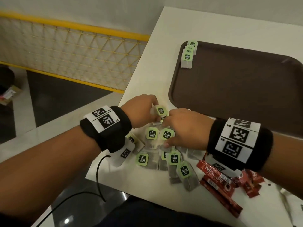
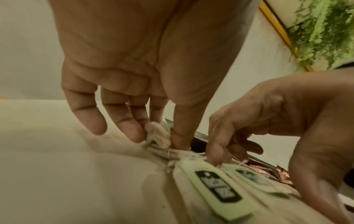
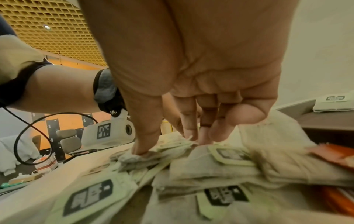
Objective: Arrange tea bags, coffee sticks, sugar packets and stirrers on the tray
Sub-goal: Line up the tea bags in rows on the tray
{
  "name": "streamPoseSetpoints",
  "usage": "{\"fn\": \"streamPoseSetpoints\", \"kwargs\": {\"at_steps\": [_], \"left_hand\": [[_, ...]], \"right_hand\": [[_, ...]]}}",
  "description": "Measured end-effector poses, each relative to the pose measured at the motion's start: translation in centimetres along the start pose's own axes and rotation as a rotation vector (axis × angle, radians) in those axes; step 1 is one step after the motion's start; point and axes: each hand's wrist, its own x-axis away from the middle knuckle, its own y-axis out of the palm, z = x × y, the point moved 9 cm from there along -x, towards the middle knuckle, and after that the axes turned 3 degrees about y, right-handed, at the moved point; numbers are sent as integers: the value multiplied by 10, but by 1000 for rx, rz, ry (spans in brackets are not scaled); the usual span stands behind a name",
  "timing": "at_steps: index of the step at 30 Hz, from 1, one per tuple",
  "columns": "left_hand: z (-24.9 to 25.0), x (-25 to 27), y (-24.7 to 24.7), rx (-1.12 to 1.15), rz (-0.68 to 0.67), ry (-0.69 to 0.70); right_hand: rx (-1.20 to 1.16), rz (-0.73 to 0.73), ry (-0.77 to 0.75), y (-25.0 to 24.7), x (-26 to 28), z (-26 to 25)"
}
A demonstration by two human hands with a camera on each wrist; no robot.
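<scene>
My left hand (image 1: pixel 141 110) pinches a tea bag (image 1: pixel 159 110) between my thumb and fingers, at the far end of the pile of tea bags (image 1: pixel 164 149) on the white table (image 1: pixel 205 25). My right hand (image 1: pixel 185 128) is just beside it, with its fingers bent down into the same pile. My right thumb presses on one bag, and my fingertips (image 3: pixel 191 133) touch strings and bags, but I cannot tell if they hold one. The brown tray (image 1: pixel 246 89) sits past my hands. A small stack of tea bags (image 1: pixel 188 54) lies in its far left corner. Red coffee sticks (image 1: pixel 219 182) lie on the table under my right wrist, next to the pile.
</scene>
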Motion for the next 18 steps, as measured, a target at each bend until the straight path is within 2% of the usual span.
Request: {"fn": "streamPoseSetpoints", "kwargs": {"at_steps": [5, 9, 18], "left_hand": [[4, 1, 1, 47, -32, 10], [4, 5, 0, 153, -41, 16], [2, 13, -13, 588, -71, -6]], "right_hand": [[-20, -23, 1, 1, -2, 1], [-207, -6, 5, 3, 2, 5], [-521, 61, -28, -28, 15, 27]]}}
